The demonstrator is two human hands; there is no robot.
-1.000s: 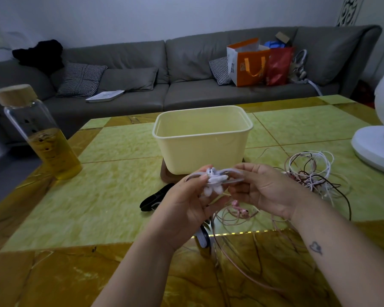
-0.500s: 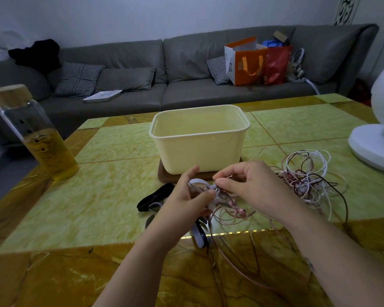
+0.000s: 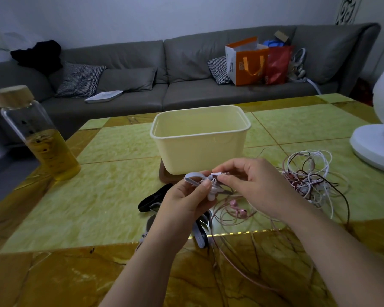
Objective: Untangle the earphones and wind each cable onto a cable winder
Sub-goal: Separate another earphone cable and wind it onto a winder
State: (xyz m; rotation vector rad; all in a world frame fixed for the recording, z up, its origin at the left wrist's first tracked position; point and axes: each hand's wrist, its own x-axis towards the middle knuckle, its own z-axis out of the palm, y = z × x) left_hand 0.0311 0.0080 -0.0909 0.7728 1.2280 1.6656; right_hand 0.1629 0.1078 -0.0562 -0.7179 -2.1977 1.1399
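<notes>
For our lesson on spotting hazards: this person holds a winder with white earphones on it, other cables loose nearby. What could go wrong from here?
1. The right hand pinches only the plug while the left hand grips the winder; if the plug slips, the wound white earphones might spring loose.
2. The pink earphones lie just under both hands, their cable running beneath the right forearm; a careless move could snag them.

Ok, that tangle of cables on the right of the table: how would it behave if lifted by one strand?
Probably floppy: the tangle of cables lies in loose loops on the table. Likely light: the strands are thin. It would probably rise as one clump, since white, pink and dark strands cross repeatedly.
</notes>
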